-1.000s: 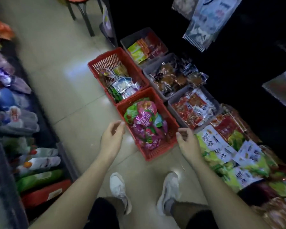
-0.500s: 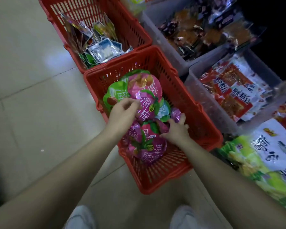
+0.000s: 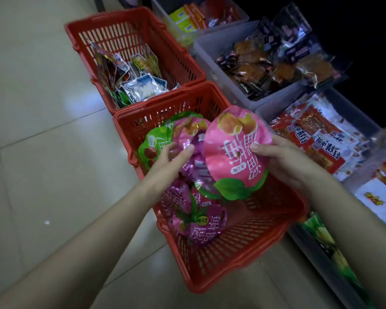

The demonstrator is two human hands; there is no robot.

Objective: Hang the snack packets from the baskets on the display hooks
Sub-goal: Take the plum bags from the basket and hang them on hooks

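Right hand (image 3: 285,162) gripping pink packet (image 3: 234,157), left hand (image 3: 166,162) pinching purple packet (image 3: 196,167), above red basket (image 3: 239,248)

The floor (image 3: 42,152) is laid in large pale beige tiles, with thin darker grout lines (image 3: 54,128) crossing it at a slant. It is glossy and carries a soft whitish patch of reflected light (image 3: 96,100). A small white speck (image 3: 46,222) lies on one tile. The upper right corner (image 3: 361,30) sits in deep darkness.

A pale tiled floor (image 3: 42,134) fills the frame's left. At centre, a near red basket (image 3: 210,284) stands on it, touching a far red basket (image 3: 120,36) above; grey bins (image 3: 210,59) sit just right.
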